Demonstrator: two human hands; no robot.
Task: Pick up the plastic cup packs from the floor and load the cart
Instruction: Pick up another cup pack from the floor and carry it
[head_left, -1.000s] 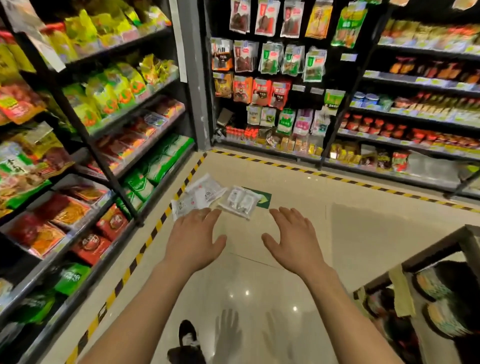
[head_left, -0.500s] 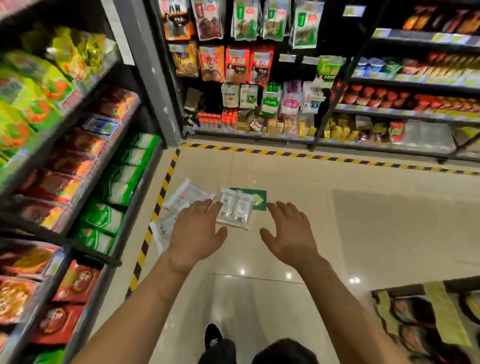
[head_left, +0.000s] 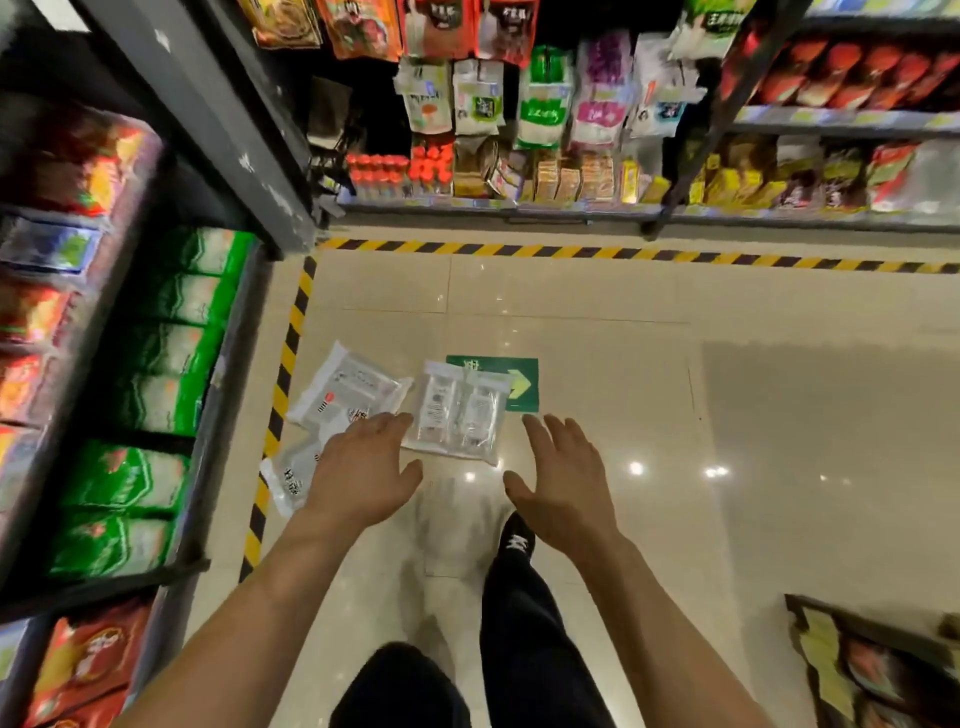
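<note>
Three clear plastic cup packs lie on the beige floor tiles. One pack (head_left: 457, 413) lies partly over a green arrow sticker (head_left: 519, 382). A second pack (head_left: 345, 387) is to its left, and a third (head_left: 291, 475) sits nearer me on the striped tape, partly hidden by my left hand. My left hand (head_left: 358, 475) hovers palm down with fingers spread, its fingertips over the gap between the packs. My right hand (head_left: 563, 475) is also open, just right of the nearest pack's corner. Neither hand holds anything. The cart is only a corner (head_left: 872, 665) at the lower right.
Shelves of green and red snack bags (head_left: 145, 364) line the left side. More stocked shelves (head_left: 545, 171) run along the far wall. Yellow-black hazard tape (head_left: 283, 384) borders the floor. My legs and a black shoe (head_left: 514, 545) are below my hands.
The view has tilted down and moved closer to the packs. Both hands have stayed open and reached nearer to them; my right leg has stepped forward.
</note>
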